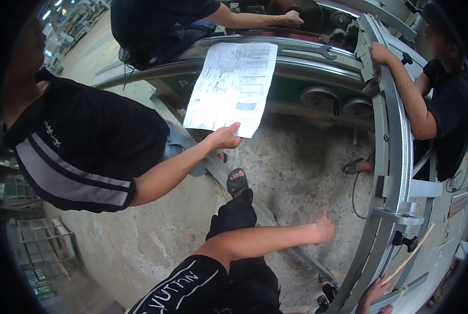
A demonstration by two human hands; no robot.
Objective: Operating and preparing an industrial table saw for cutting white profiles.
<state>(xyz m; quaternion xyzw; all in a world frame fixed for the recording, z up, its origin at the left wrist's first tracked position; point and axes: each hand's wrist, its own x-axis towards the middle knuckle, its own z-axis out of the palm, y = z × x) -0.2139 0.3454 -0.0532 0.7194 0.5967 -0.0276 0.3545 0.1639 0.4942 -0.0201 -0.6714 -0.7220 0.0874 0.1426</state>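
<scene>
My left forearm reaches up and right from a black sleeve. My left hand (325, 228) is over the floor, one finger raised and the others partly curled, with nothing visible in it. My right hand is not in view. A printed paper sheet (231, 86) with drawings and tables is ahead of me. A co-worker's hand (226, 137) on the left holds its lower edge. At the lower right, fingers (374, 293) grip a thin wooden strip (409, 256). More fingers show beside them. They seem to be another person's.
A panel-saw-like machine (291, 89) with handwheels spans the far side. A wrench (310, 51) lies along its rail. A metal fence (388, 157) with a clamp runs down the right. One person leans over the machine; another grips the fence. Sandalled feet (237, 180) stand near floor bars.
</scene>
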